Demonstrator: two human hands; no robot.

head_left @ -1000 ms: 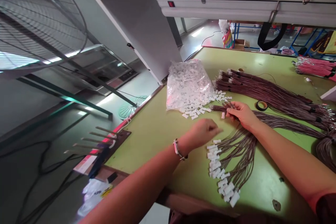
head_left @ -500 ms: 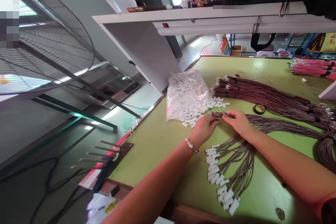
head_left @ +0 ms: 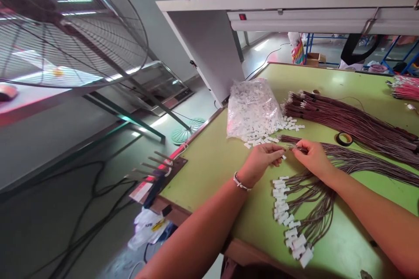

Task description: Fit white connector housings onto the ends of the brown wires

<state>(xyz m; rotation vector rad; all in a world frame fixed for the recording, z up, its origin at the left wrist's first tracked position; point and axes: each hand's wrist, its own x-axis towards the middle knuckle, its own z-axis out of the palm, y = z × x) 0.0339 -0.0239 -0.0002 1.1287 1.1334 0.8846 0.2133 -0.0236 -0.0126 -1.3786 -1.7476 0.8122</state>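
My left hand (head_left: 263,160) is closed in a pinch, and a small white plastic connector (head_left: 283,157) shows at its fingertips. Just to the right, my right hand (head_left: 312,157) pinches the ends of some thin brown wires (head_left: 301,150). The two hands' fingertips are close together above the green table (head_left: 209,174). Below them lies a fan of brown wires (head_left: 316,218) with white connectors (head_left: 281,200) on their ends. Beyond the hands, loose white connectors (head_left: 291,124) spill beside a clear plastic bag (head_left: 252,109) full of them.
Thick bundles of brown wires (head_left: 347,115) lie at the back right, near a roll of black tape (head_left: 344,138). Pink wires (head_left: 406,86) are at the far right. A rack of metal pegs (head_left: 163,168) juts from the left table edge. A large fan (head_left: 75,26) stands left.
The view has shifted, so the table sits farther right in the picture. My hands have drawn slightly apart, and a white connector now shows at my left fingertips.
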